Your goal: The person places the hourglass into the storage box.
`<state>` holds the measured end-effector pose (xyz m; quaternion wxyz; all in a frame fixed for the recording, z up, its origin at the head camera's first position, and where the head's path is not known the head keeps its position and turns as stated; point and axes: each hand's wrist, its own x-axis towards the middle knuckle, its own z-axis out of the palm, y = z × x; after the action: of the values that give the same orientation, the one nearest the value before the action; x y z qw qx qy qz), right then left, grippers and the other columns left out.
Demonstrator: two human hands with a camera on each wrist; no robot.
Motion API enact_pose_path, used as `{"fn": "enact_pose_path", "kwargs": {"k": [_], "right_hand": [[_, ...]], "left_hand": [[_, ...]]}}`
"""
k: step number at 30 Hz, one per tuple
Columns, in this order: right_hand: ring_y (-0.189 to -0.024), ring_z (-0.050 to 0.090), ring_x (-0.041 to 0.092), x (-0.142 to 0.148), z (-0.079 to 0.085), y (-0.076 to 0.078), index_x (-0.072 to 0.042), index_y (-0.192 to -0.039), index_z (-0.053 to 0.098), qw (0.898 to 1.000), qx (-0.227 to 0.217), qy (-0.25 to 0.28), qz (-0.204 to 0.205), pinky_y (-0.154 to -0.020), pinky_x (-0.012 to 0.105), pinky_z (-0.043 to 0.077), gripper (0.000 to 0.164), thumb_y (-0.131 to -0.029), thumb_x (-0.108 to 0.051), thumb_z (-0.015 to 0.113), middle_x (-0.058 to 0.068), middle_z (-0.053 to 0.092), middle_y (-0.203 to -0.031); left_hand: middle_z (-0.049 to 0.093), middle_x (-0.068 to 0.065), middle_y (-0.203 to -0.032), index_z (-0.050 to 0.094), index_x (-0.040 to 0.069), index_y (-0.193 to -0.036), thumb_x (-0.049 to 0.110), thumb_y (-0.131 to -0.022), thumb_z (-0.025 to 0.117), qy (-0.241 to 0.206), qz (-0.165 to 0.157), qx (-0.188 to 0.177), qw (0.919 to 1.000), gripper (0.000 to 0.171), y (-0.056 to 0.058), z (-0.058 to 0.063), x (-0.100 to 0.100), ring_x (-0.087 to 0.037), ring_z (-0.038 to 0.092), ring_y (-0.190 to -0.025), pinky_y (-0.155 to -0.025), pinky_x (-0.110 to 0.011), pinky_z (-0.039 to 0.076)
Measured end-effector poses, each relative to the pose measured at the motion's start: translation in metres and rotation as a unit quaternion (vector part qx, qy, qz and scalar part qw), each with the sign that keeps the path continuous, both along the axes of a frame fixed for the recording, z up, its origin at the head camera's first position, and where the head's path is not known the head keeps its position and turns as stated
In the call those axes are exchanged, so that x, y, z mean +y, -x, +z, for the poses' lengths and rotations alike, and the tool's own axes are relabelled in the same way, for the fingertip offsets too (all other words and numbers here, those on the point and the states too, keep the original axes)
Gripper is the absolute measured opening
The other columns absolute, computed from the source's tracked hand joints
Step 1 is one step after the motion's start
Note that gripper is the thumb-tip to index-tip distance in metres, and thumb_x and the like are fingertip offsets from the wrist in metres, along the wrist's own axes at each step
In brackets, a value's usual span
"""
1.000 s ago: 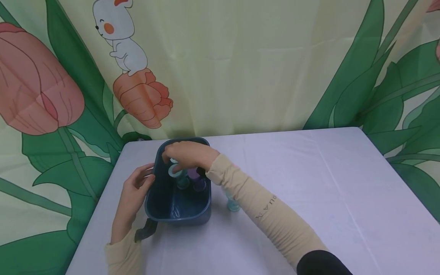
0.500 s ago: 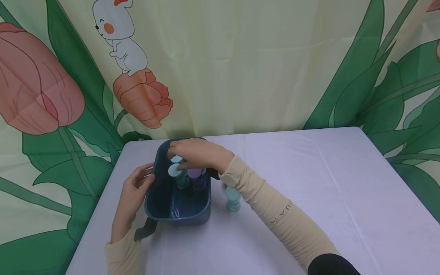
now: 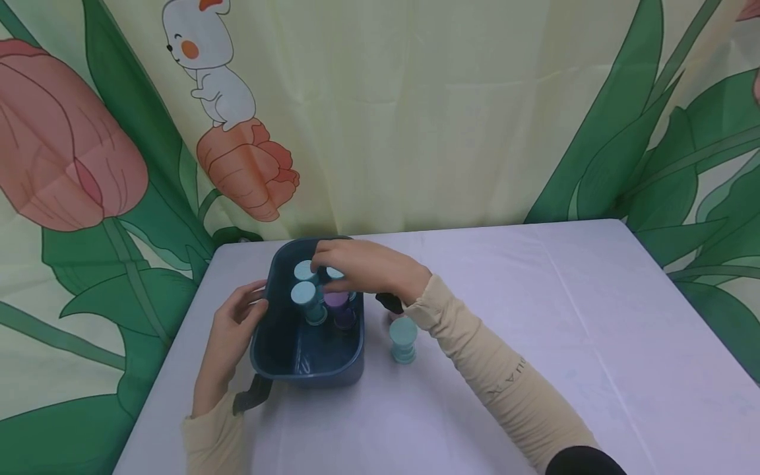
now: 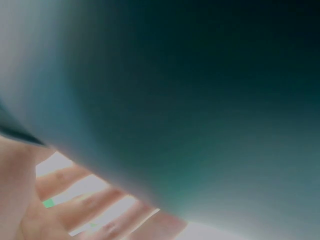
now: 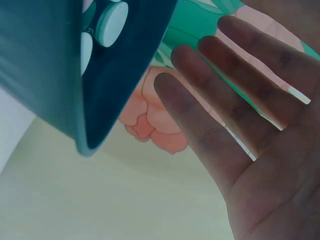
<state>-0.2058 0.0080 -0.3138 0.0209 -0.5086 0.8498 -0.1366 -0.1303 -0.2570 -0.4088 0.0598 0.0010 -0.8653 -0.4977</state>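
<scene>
A dark blue oblong plastic bin (image 3: 326, 379) stands at the left of the table. My left hand (image 3: 231, 326) rests against its left side, fingers fairly straight and spread along the outer wall, thumb at the rim. Inside the bin, several spool-shaped pieces with flat round tops stand upright: a light blue spool-shaped piece (image 3: 304, 294) at the front left, a purple spool-shaped piece (image 3: 337, 301) beside it, others behind. Over the bin's right rim hangs my right hand (image 3: 377, 267), partly covering the rear pieces. In the right wrist view its fingers (image 5: 200, 130) are extended and hold nothing.
Another light blue spool-shaped piece (image 3: 404, 333) stands on the white-covered table (image 3: 505, 316), right of the bin. A pinkish thing shows behind it, mostly hidden by the right wrist. A printed curtain (image 3: 415, 132) hangs behind the table.
My right hand has moved rightward from the pieces toward the bin's right rim, uncovering light blue tops in the bin and the piece outside. The left hand and bin have stayed put.
</scene>
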Motion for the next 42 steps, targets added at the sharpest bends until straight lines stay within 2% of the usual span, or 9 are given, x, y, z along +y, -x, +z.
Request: {"fn": "enact_pose_path", "kwargs": {"k": [7,12,20,26,33,42], "right_hand": [[-0.11,0.06,0.014,0.017,-0.006,-0.006,-0.011,-0.124,0.067,0.999,-0.016,0.011,-0.028,-0.098,0.026,0.05,0.039,-0.089,-0.027,0.075,0.003,0.062,-0.123],[-0.108,0.06,0.015,0.03,-0.009,-0.011,-0.01,-0.122,0.067,0.999,-0.009,0.029,-0.038,-0.097,0.026,0.05,0.036,-0.089,-0.023,0.076,0.003,0.062,-0.119],[-0.112,0.06,0.017,0.052,-0.019,-0.014,-0.008,-0.12,0.068,0.997,-0.022,0.05,-0.058,-0.101,0.029,0.05,0.036,-0.088,-0.022,0.076,0.005,0.062,-0.119],[-0.113,0.06,0.016,0.064,-0.028,-0.014,-0.01,-0.121,0.068,0.996,-0.027,0.049,-0.076,-0.099,0.028,0.051,0.036,-0.088,-0.023,0.077,0.002,0.062,-0.121],[-0.108,0.061,0.013,0.078,-0.041,-0.014,-0.011,-0.119,0.067,0.993,-0.041,0.068,-0.092,-0.095,0.028,0.053,0.033,-0.089,-0.022,0.076,0.0,0.062,-0.119],[-0.113,0.061,0.018,0.091,-0.053,-0.014,-0.01,-0.121,0.067,0.99,-0.059,0.066,-0.109,-0.1,0.033,0.05,0.034,-0.09,-0.024,0.074,0.001,0.063,-0.12]], "left_hand": [[0.059,-0.011,-0.135,0.05,0.013,-0.143,0.036,-0.102,0.055,0.001,0.0,-0.004,1.0,0.048,0.0,-0.001,0.0,0.0,0.056,-0.11,-0.09,-0.01,0.043],[0.059,-0.011,-0.135,0.05,0.013,-0.144,0.036,-0.102,0.055,0.001,0.0,-0.002,1.0,0.048,0.0,-0.001,0.0,-0.001,0.056,-0.11,-0.09,-0.009,0.043],[0.059,-0.012,-0.134,0.05,0.012,-0.143,0.035,-0.102,0.055,0.0,-0.003,0.008,1.0,0.047,0.0,-0.002,0.0,0.004,0.056,-0.108,-0.089,-0.008,0.044],[0.059,-0.013,-0.135,0.05,0.012,-0.143,0.035,-0.102,0.055,0.0,-0.001,0.005,1.0,0.047,-0.001,-0.001,0.002,-0.007,0.058,-0.113,-0.09,-0.008,0.043],[0.059,-0.012,-0.136,0.051,0.013,-0.143,0.035,-0.101,0.056,-0.004,0.002,0.004,1.0,0.047,-0.002,-0.002,0.0,0.003,0.055,-0.11,-0.09,-0.008,0.043],[0.058,-0.012,-0.137,0.05,0.013,-0.143,0.031,-0.102,0.056,-0.012,-0.005,0.005,0.9999,0.045,0.0,-0.003,-0.003,0.003,0.055,-0.111,-0.091,-0.009,0.044]]}}
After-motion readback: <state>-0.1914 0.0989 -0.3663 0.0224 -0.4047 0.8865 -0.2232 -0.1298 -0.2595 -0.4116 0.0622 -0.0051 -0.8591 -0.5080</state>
